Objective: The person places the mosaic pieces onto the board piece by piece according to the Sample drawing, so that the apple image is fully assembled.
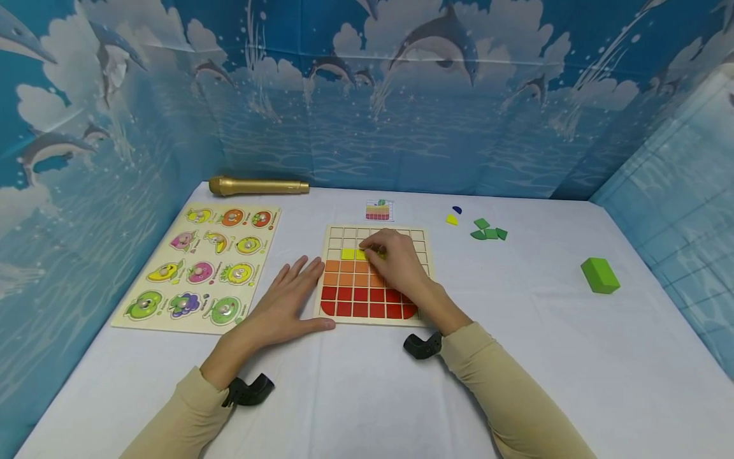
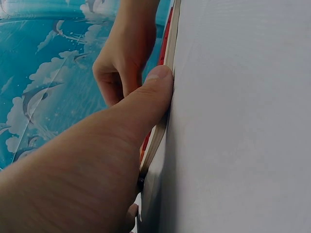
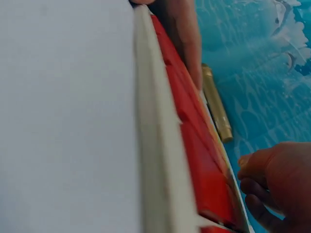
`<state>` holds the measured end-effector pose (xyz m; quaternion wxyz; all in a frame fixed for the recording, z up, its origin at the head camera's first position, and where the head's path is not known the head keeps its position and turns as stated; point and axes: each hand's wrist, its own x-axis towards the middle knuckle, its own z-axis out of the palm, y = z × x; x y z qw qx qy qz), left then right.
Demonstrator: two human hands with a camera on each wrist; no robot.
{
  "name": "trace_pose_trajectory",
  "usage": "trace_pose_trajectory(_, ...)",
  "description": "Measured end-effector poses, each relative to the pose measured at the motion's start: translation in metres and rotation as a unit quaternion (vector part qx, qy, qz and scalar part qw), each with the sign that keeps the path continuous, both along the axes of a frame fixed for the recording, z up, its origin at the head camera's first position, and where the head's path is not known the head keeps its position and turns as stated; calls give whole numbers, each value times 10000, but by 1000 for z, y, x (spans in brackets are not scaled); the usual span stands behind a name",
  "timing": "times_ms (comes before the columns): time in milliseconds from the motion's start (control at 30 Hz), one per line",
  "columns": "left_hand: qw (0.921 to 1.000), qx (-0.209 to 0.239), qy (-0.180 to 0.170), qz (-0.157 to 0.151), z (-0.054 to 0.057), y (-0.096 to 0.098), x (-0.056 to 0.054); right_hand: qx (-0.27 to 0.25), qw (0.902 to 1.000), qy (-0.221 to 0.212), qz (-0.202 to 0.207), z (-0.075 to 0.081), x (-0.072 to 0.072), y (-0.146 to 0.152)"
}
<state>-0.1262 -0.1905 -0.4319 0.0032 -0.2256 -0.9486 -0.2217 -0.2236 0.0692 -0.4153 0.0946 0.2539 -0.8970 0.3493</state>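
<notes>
A wooden grid board (image 1: 375, 324) lies on the table, with red tiles (image 1: 360, 302) in its near rows, orange tiles (image 1: 346, 273) above them and a few yellow tiles (image 1: 348, 254) further up. My right hand (image 1: 399, 260) is over the board, thumb and fingertips pinching at a yellow tile in that row; the fingers hide most of it. In the right wrist view the fingers (image 3: 267, 170) are curled, and no tile shows between them. My left hand (image 1: 287, 305) lies with fingers spread beside the board's left edge, its thumb (image 2: 158, 80) touching the near side.
A fruit puzzle board (image 1: 195, 255) lies left, a gold microphone (image 1: 258, 186) behind it. Beyond the grid board is a small picture card (image 1: 379, 210). Several green pieces (image 1: 490, 234), a yellow piece (image 1: 452, 220) and a dark blue piece (image 1: 457, 210) lie right, with a green block (image 1: 599, 275) farther over.
</notes>
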Motion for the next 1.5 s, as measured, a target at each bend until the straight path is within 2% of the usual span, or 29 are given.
trace_pose_trajectory(267,10000,39,9,-3,1,0,0,-529,9978,114,-394,4,-15,27)
trace_pose_trajectory(367,10000,31,22,-9,0,0,0,-658,9956,114,-657,4,-21,39)
trace_pose_trajectory(567,10000,-4,26,-15,0,0,0,-615,9885,150,-1374,3,-33,67)
trace_pose_trajectory(700,10000,-19,43,-21,0,0,0,-377,9848,-35,-1694,3,-39,85)
trace_pose_trajectory(900,10000,-28,74,-34,0,0,0,18,9820,-382,-1851,-1,-43,100)
trace_pose_trajectory(1100,10000,-8,76,-27,0,0,0,139,9798,-241,-1978,-4,-44,101)
trace_pose_trajectory(1500,10000,14,54,-16,0,0,0,-7,9763,119,-2159,-7,-43,98)
